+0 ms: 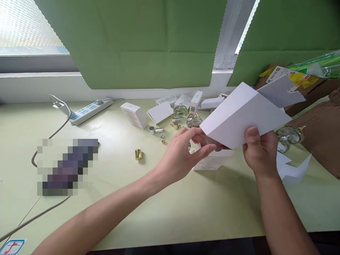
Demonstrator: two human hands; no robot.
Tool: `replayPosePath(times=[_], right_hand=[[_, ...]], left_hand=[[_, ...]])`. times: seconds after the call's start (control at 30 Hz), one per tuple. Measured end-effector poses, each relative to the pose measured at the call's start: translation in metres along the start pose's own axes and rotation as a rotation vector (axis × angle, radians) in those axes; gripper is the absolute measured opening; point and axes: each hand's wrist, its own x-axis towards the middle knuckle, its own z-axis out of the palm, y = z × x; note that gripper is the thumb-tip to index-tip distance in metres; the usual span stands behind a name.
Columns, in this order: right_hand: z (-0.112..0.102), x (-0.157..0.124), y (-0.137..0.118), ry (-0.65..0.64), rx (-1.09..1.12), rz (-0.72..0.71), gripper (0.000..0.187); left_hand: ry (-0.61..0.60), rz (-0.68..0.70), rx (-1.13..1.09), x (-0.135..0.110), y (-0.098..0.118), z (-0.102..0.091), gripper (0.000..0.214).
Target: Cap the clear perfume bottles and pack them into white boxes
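My right hand grips a white cardboard box from below, thumb on its near face. The box is tilted in the air, with flaps standing out at its upper right end. At the lower left end of the box is my left hand, fingers bent and thumb stretched out apart from them; whether it touches the box I cannot tell. Below both hands a second white box with printed text stands on the table, partly covered. A gold cap lies left of my left hand.
Behind my hands are glass perfume bottles, small silver caps and several white boxes. A power strip and a blurred-out dark object lie left. At right are more bottles, cut paper and brown packaging.
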Motion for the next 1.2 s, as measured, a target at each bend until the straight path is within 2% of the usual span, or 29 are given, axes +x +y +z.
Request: replayPosePath(times=[0.1,0.17,0.27,0.4,0.57,0.73,0.83,0.97,1.2], right_hand=[[0.006,0.000,-0.003,-0.016,-0.030,-0.064,0.021],[0.008,-0.001,-0.004,-0.058,0.006,-0.024,0.024],[0.009,-0.001,-0.004,-0.080,0.044,0.003,0.028],[0.006,-0.004,-0.005,-0.126,0.007,0.003,0.032],[0.002,-0.010,-0.011,-0.251,-0.200,0.012,0.035],[0.006,-0.012,-0.013,-0.323,-0.094,0.103,0.041],[0.008,-0.009,-0.014,-0.321,-0.064,0.155,0.041],[0.005,-0.002,-0.013,-0.276,-0.064,0.178,0.043],[-0.002,0.000,-0.015,-0.252,-0.091,0.196,0.030]], left_hand=[[0.023,-0.005,-0.016,0.001,-0.004,0.002,0.032],[0.035,-0.025,-0.011,0.000,-0.004,0.002,0.038],[0.113,-0.037,0.003,-0.001,-0.003,0.003,0.052],[0.146,0.074,0.032,-0.003,-0.002,0.005,0.046],[0.184,0.173,0.070,-0.005,-0.005,0.012,0.044],[0.159,0.222,0.090,-0.005,-0.008,0.015,0.047],[0.131,0.206,0.114,-0.005,-0.011,0.015,0.049],[0.095,0.210,0.109,-0.004,-0.014,0.014,0.041],[0.077,0.231,0.067,-0.003,-0.016,0.013,0.040]])
